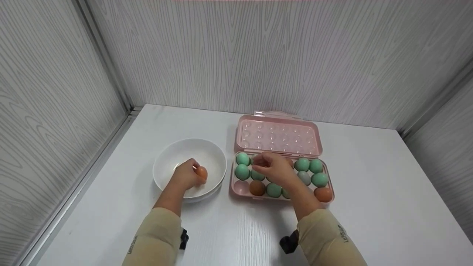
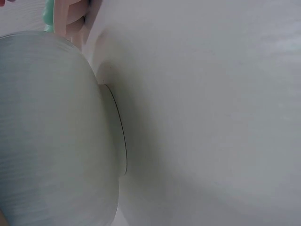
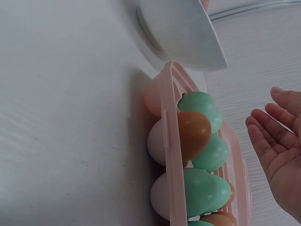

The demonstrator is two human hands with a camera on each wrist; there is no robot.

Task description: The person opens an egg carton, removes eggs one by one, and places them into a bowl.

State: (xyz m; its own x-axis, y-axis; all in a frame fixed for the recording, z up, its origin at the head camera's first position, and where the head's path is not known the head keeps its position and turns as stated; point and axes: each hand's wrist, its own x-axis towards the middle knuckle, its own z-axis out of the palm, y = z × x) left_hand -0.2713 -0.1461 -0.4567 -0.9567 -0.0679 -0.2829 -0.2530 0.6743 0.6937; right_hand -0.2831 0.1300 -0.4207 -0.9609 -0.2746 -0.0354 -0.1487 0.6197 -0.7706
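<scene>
Over the inside of a white bowl [image 1: 166, 151], my left hand [image 1: 189, 174] pinches a brown egg [image 1: 201, 172] between thumb and fingers. To the right lies an opened pink egg carton [image 1: 233, 184] holding green and brown eggs. My right hand [image 1: 274, 167] hovers above the carton with relaxed fingers and holds nothing; the right wrist view shows its palm and loosely bent fingers [image 3: 275, 134] apart from the eggs. Under it, some eggs are hidden in the head view. The left wrist view shows only the bowl's outer wall [image 2: 51, 127], so the left hand's grip is out of sight there.
The carton's dimpled lid [image 1: 279, 136] lies folded back toward the rear wall [image 1: 251, 55]. At its front left corner is a bare socket [image 1: 241, 187]. Bowl and carton stand side by side on a white table [image 1: 377, 192], with panels at left and right.
</scene>
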